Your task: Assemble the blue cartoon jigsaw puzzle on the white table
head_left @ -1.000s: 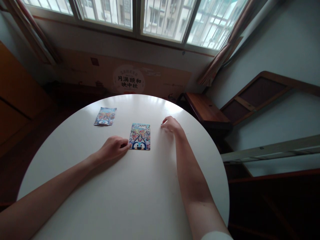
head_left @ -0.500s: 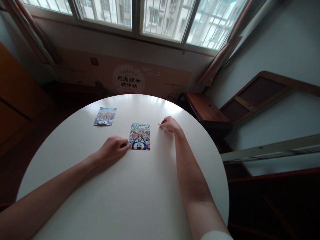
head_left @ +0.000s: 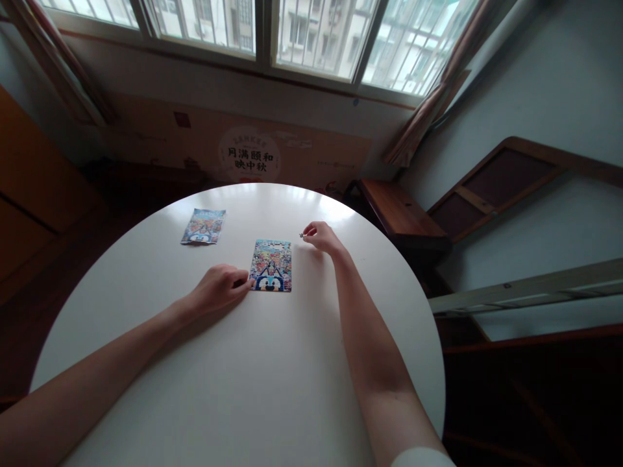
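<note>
A small jigsaw puzzle (head_left: 271, 264) lies flat on the round white table (head_left: 233, 383). It has a busy multicoloured picture with a blue-and-white cartoon face at the bottom, and pale gaps with dark outlines near its top. My left hand (head_left: 224, 284) rests at its lower left edge, fingers curled and fingertips holding that edge. Right of the puzzle's upper corner, my right hand (head_left: 322, 236) pinches a tiny jigsaw piece (head_left: 302, 235) just above the table. The piece's print is too small to make out.
A flat packet (head_left: 204, 226) with a similar picture lies on the table's far left. Beyond the right edge stands a brown wooden stool or bench (head_left: 403, 207). A printed cardboard panel (head_left: 316, 146) is under the window behind the table.
My right hand has moved left and slightly away from me with the piece, closer to the puzzle's top right corner. The left hand and the puzzle stay in place.
</note>
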{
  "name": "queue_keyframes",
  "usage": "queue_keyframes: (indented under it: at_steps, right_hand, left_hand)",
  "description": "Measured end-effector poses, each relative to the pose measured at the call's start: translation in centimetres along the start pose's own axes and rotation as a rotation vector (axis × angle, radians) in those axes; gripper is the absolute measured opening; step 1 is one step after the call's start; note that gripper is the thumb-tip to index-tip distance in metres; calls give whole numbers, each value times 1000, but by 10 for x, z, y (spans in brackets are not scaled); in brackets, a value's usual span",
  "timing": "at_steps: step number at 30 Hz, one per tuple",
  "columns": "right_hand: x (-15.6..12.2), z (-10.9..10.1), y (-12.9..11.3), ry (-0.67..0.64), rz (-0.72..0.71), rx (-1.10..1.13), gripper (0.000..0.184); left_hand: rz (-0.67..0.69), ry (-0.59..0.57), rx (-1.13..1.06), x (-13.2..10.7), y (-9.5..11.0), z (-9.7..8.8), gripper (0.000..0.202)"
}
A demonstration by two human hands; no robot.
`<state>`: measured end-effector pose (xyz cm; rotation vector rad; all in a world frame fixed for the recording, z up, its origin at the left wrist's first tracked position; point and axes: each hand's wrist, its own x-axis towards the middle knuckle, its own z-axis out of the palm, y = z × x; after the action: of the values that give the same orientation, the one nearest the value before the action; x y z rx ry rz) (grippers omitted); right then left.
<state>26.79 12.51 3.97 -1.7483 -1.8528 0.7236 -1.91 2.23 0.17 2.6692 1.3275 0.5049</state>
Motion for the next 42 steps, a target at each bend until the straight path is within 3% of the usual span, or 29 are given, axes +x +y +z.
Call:
queue_keyframes:
  at_steps: [4,8,18,35,42]
  right_hand:
    - [4,15,-14,-36,-222,91,12]
    - [6,34,-23,-103,-316,88,12]
    - [2,51,-27,-105,-362,40,20]
    - [-4,49,-33,-129,-339,-64,21]
    - [-5,48,-34,-80,-384,-123,23]
  left_hand:
    - [-3,-8,0,1,2,0,39]
    - [-9,-8,-3,2,4,-2,39]
    - [-15,-11,-3,3,6,-4,39]
    - [-11,1,-13,3,6,-4,39]
    - [-16,-7,-6,4,7,-4,39]
